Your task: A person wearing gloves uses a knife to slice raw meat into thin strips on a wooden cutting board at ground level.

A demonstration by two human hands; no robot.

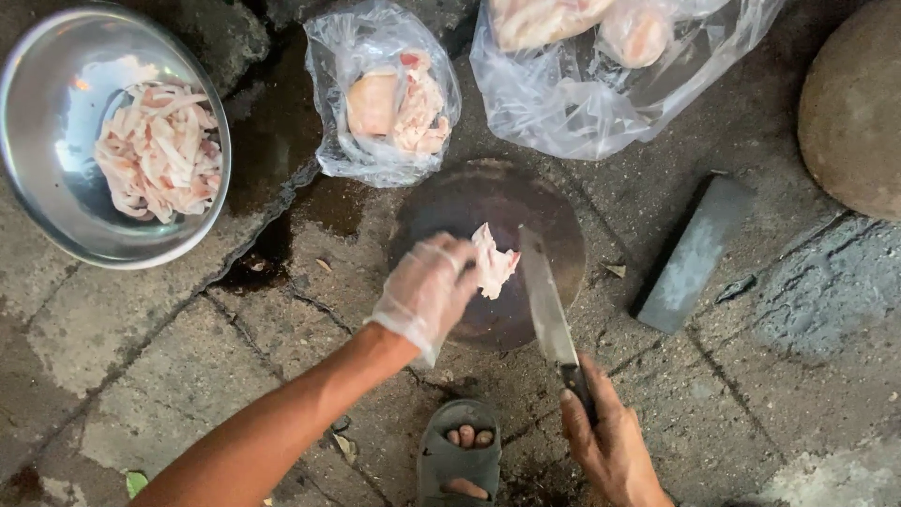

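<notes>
Two hands are in view: the left hand (427, 293), in one thin clear glove, and the bare right hand (610, 441). There is one knife (546, 299), one round cutting board (488, 249) and one piece of raw meat (492, 263) on it. One steel bowl (38, 122) holds many cut strips. Two clear plastic bags (338, 56) (582, 113) hold meat. One dark sharpening stone (693, 255) lies on the floor, and one sandalled foot (460, 455) shows.

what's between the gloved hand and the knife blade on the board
In the head view, a pale piece of raw meat lies between the gloved left hand and the knife, on the round board.
</notes>
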